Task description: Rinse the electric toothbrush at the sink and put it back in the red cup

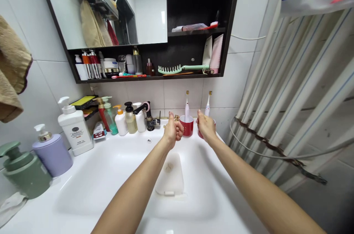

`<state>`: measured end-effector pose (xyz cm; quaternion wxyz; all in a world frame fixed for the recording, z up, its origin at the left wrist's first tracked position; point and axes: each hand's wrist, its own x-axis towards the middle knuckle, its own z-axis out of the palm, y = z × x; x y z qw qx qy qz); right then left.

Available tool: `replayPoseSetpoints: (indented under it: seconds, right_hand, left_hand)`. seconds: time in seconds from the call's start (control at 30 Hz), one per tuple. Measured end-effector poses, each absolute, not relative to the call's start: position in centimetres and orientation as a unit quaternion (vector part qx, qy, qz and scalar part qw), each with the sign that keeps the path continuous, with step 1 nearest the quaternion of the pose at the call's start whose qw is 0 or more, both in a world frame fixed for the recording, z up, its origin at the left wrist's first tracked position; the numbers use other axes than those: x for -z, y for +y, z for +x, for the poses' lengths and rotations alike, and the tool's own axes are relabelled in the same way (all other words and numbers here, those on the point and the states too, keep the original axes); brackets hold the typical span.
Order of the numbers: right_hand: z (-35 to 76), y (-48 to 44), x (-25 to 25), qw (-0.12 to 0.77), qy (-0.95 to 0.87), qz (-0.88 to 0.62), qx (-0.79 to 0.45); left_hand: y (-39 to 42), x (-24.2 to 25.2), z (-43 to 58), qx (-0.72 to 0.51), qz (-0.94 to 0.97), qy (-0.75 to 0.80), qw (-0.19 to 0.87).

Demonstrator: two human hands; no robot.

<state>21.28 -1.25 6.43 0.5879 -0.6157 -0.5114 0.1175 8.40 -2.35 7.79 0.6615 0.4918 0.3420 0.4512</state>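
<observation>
My left hand [173, 130] is held above the back of the white sink [110, 175], closed with its thumb pointing up and nothing visible in it. Just right of it stands a red cup [187, 129] holding a pale pink electric toothbrush [187, 110]. My right hand [206, 124] is likewise a fist with the thumb raised. It is in front of a second red cup [201, 135] and covers most of it; whether it touches the cup I cannot tell. Another electric toothbrush [207, 108] rises behind that hand. A translucent whitish tray-like piece [173, 178] lies in the basin below.
A black faucet [150, 121] stands at the back, beside several pump bottles [121, 121]. More dispensers [52, 153] line the left rim. A dark mirror cabinet [155, 78] with a green hairbrush [177, 69] overhangs the sink. White pipes [293, 90] run along the right wall.
</observation>
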Motion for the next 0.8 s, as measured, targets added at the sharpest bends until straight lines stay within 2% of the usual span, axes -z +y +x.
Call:
replayPoseSetpoints:
  seconds: [0.2, 0.43, 0.8]
  right_hand:
    - [26.6, 0.4, -3.9, 0.48, -0.46, -0.747, -0.031]
    - [27.1, -3.2, -2.5, 0.378, -0.527, -0.761, -0.01]
    - [20.0, -9.0, 0.2, 0.32, -0.659, -0.679, -0.052]
  left_hand:
    - [-2.0, -3.8, 7.9, -0.399, 0.476, 0.417, 0.663]
    - [-2.2, -1.6, 6.9, -0.398, 0.514, 0.424, 0.63]
    - [-2.5, -1.8, 9.6, -0.503, 0.647, 0.4, 0.411]
